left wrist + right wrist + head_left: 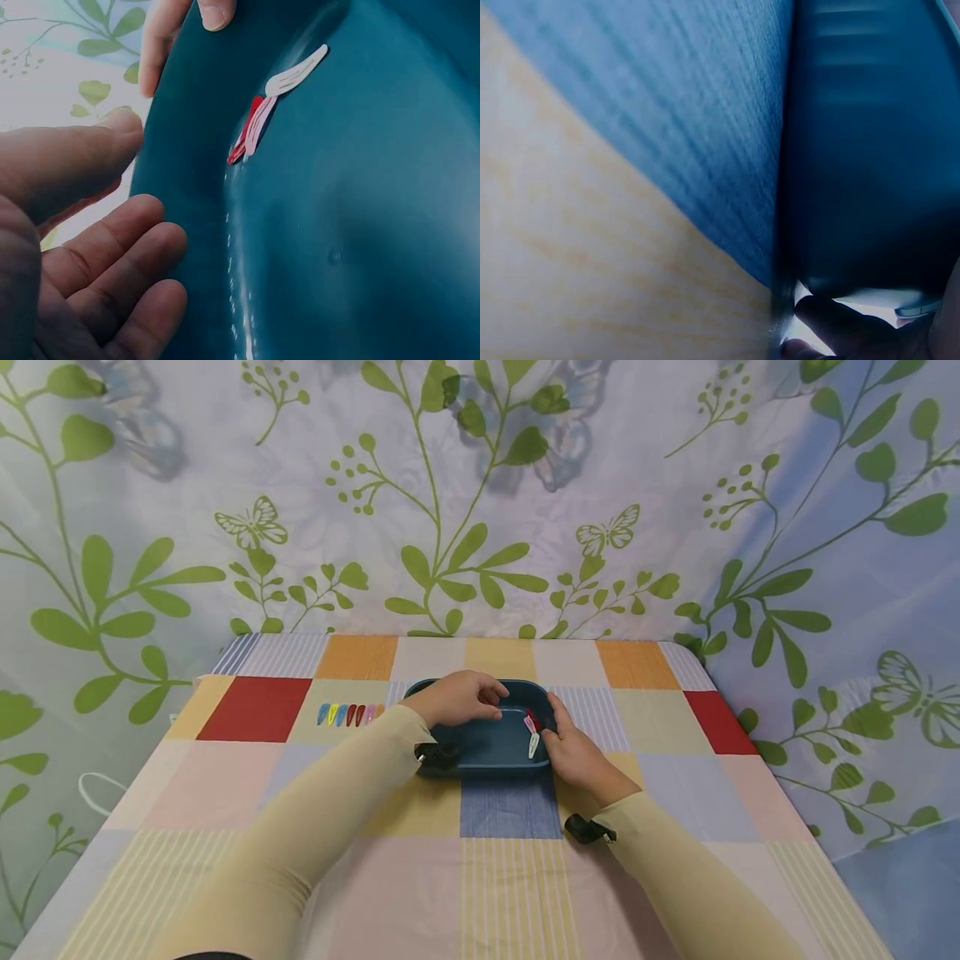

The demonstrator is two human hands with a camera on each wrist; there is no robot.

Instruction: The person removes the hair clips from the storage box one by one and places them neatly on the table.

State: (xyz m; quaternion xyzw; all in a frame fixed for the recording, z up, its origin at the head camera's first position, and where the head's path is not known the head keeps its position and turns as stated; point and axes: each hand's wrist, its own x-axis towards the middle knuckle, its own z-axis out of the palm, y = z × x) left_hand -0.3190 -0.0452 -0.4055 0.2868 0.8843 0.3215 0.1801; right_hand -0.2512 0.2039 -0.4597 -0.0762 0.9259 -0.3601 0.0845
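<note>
A dark blue-green plastic tray (480, 770) stands on the cloth. In it, against the right end, lie a red hair clip (247, 131), a pink hair clip (260, 125) and a white hair clip (298, 73), close together and overlapping. My left hand (459, 697) hovers over the tray's left and far part, fingers loosely bent; the left wrist view shows nothing between thumb and fingers. My right hand (579, 752) grips the tray's right end, with its thumb at the rim and its fingers along the outer wall. The right wrist view mostly shows the tray's outer side.
Left of the tray, a row of several hair clips (350, 715) in blue, yellow, red, pink and orange lies on the patchwork tablecloth (405, 885). My left forearm passes close to the row's right end. A leaf-patterned curtain (480, 510) hangs behind the table.
</note>
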